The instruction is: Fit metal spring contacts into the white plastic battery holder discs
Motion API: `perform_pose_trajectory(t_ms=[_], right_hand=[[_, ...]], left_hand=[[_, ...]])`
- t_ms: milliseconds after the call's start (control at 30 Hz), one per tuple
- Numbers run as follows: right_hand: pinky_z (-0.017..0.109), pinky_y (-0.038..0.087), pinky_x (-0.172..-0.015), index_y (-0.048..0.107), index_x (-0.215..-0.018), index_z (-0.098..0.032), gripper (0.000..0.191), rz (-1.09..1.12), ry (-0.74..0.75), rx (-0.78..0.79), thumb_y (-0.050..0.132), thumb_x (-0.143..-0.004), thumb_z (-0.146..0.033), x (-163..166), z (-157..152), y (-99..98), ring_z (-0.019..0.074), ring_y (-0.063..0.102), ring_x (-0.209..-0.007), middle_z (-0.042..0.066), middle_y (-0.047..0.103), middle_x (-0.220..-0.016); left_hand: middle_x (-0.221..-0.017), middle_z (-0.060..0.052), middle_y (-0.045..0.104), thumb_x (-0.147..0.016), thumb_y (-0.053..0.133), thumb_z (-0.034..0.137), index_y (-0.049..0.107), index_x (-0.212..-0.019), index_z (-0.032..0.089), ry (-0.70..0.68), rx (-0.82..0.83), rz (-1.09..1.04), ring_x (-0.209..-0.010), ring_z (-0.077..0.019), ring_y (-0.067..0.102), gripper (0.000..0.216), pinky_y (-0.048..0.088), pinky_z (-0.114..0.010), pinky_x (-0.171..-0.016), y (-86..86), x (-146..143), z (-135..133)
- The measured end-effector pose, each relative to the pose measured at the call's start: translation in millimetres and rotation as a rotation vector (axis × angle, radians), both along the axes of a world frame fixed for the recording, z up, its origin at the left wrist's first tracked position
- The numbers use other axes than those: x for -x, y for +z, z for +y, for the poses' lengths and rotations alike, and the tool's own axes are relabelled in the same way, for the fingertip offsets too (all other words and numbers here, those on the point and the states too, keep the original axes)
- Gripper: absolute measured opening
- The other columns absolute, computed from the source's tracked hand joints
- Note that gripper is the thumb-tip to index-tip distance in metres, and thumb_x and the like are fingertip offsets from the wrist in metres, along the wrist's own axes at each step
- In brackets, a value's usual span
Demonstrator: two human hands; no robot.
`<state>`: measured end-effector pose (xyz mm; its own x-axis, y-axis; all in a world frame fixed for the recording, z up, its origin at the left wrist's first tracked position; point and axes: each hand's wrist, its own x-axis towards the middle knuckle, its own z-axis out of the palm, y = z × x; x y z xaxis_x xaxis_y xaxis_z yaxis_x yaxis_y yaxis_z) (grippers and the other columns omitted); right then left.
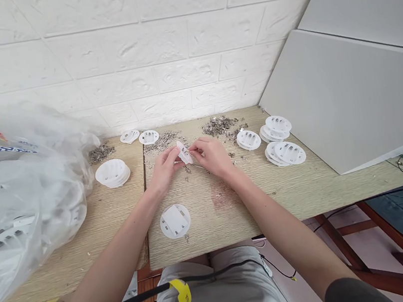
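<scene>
Between my two hands a round white plastic disc with small metal clips is tilted up above the table. My left hand pinches its left edge. On the disc's right side my right hand has its fingers pinched together; whatever small piece they hold is hidden. A thin metal rod shows below the right fingers. Behind the hands lie a heap of small metal pieces and a flatter spread of them. Nearer my body another white disc rests flat on the table.
A stack of white discs stands at left, beside a large clear plastic bag of discs. More discs are piled at right, with one disc closer in. A grey panel leans at right. A black cable crosses in front.
</scene>
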<state>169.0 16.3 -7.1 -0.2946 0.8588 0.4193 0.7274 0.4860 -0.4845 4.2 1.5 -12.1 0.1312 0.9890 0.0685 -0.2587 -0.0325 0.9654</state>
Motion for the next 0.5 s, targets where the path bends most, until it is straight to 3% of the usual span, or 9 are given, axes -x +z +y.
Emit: perform_pose_trajectory(t_ms=[500], right_hand=[[0.029, 0.034, -0.066, 0.070, -0.091, -0.015, 0.023, -0.252, -0.007, 0.007, 0.047, -0.096, -0.014, 8.0, -10.1, 6.3, 0.0190, 0.057, -0.081, 0.008, 0.066, -0.092]], left_hand=[[-0.100, -0.009, 0.074, -0.080, 0.069, 0.059, 0.075, -0.098, 0.017, -0.126, -0.071, 0.150, -0.099, -0.0229, 0.066, 0.046, 0.053, -0.038, -0.093, -7.4, 10.2, 2.9]])
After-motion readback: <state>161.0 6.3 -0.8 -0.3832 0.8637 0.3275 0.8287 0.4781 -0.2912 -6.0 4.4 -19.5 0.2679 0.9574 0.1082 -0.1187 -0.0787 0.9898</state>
